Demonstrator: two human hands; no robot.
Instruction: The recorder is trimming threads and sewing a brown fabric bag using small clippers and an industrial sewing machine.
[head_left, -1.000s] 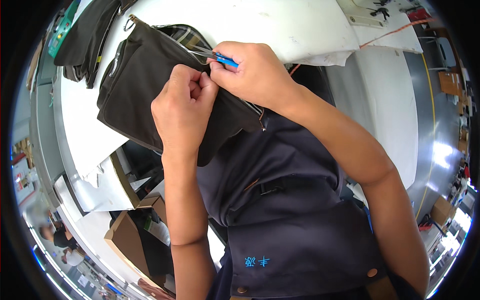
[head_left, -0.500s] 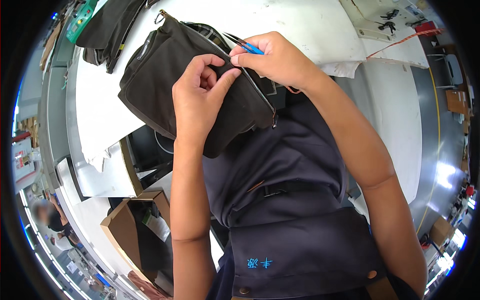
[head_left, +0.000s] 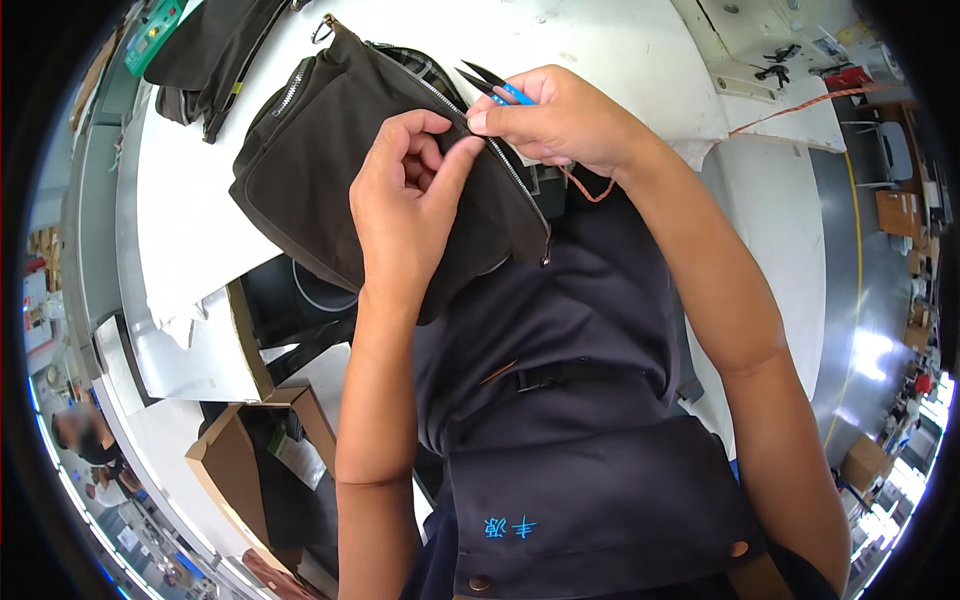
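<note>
A dark brown fabric bag (head_left: pixel 310 165) lies tilted at the table's near edge, its top opening showing a checked lining. A silver-toothed zipper (head_left: pixel 518 182) runs along the opening. My left hand (head_left: pixel 405 195) pinches the fabric beside the zipper between thumb and fingertips. Right across from it, my right hand (head_left: pixel 565 120) carries thread snips (head_left: pixel 515 94) with blue handles and dark pointed blades, tucked in the fingers. Its thumb and forefinger press at the zipper edge, close to my left fingertips. Whatever tiny thing they pinch there is hidden.
Another dark bag (head_left: pixel 205 60) lies at the far left of the white table (head_left: pixel 590 40). An orange-red cord (head_left: pixel 800 107) stretches from the right toward my right wrist. Below left stands an open cardboard box (head_left: pixel 225 460) with dark material inside. A person (head_left: pixel 90 440) is at the far left.
Both hands stay at the zipper edge. The snips' blades have spread apart somewhat in my right hand, and more of the cord shows below it. The whole view has shifted slightly.
</note>
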